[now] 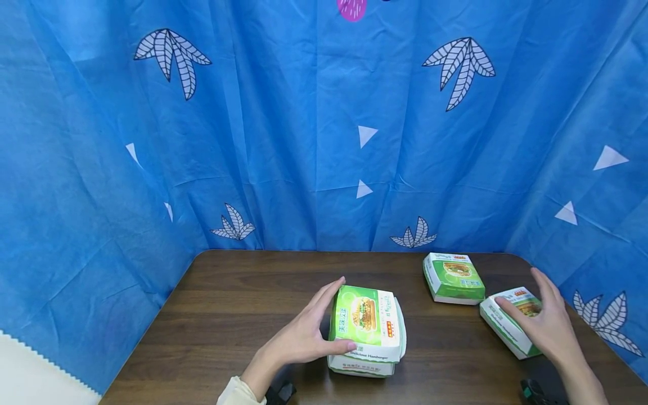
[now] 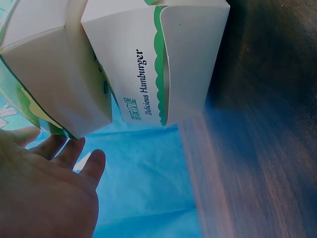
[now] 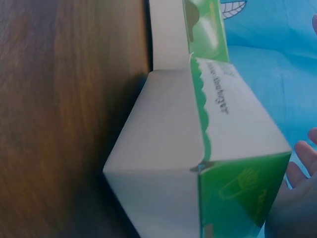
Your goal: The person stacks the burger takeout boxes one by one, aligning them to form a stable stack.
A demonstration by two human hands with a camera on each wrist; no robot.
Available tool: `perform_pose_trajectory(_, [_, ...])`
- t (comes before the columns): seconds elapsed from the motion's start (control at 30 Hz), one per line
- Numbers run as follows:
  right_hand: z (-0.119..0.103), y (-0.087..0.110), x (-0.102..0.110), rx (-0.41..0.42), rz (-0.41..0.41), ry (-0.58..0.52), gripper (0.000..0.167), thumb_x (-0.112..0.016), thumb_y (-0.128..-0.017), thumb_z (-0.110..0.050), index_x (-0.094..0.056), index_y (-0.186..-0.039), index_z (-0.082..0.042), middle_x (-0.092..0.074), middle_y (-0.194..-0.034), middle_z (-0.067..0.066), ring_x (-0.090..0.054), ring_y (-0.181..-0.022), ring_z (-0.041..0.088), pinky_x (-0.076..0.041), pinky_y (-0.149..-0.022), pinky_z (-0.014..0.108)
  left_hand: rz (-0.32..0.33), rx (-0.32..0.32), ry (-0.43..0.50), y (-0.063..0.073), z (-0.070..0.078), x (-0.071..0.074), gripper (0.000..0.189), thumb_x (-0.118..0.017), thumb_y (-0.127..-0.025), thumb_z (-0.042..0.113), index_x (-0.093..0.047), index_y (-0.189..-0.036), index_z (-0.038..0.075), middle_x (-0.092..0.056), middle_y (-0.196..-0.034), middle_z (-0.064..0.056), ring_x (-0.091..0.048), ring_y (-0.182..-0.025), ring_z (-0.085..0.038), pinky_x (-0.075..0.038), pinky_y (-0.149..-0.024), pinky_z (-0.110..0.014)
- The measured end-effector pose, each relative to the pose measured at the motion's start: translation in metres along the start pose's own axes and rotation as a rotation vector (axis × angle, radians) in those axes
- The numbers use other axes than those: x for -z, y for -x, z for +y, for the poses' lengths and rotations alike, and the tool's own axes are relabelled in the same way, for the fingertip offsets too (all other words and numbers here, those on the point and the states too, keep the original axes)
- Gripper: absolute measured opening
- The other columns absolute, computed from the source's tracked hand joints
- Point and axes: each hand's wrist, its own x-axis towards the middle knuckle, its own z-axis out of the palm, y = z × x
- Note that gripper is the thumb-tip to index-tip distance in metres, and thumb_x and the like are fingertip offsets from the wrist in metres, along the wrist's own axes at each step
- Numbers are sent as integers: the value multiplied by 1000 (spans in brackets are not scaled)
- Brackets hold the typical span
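Observation:
A green-and-white hamburger box sits over a second hamburger box near the table's front middle. My left hand grips the upper one, thumb at its front edge and fingertips at its far left corner. In the left wrist view, the fingers meet the edge of the upper box, which tilts against the lower box. My right hand spreads over another hamburger box at the right, thumb by its left edge. In the right wrist view, the fingers are beside this box.
A further hamburger box lies at the back right, its near corner close to the box under my right hand. The dark wooden table ends at a blue curtain at the back and sides.

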Motion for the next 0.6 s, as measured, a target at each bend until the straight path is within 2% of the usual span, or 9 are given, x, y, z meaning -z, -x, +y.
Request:
perform_pose_trajectory(0.13, [4,0,1,2,6,18,106,-70,-96,-44,-1,-164,-1,2,-166,36,-5,-149,61,-11,-108,84,-1,-3,7,0,0,0,103,-81,-81,58,-14,-160,50,-23,-168,10,-31,-150,-22,-35,-114,-67])
perform_pose_trajectory(0.37, [5,2,6,82,56,49,106,-75,-92,-41,-9,-165,-1,-7,-166,35,-7,-149,61,-11,-108,84,-6,3,10,0,0,0,103,-80,-81,59,-14,-160,51,-22,-168,10,-31,-150,-22,-35,-114,-67])
perform_pose_trajectory(0.6, [15,1,8,49,9,58,105,-71,-95,-44,-6,-163,3,-7,-164,40,-10,-146,64,-16,-104,84,-3,5,4,0,0,0,103,-80,-81,60,-14,-160,51,-23,-168,10,-32,-150,-23,-36,-114,-67])
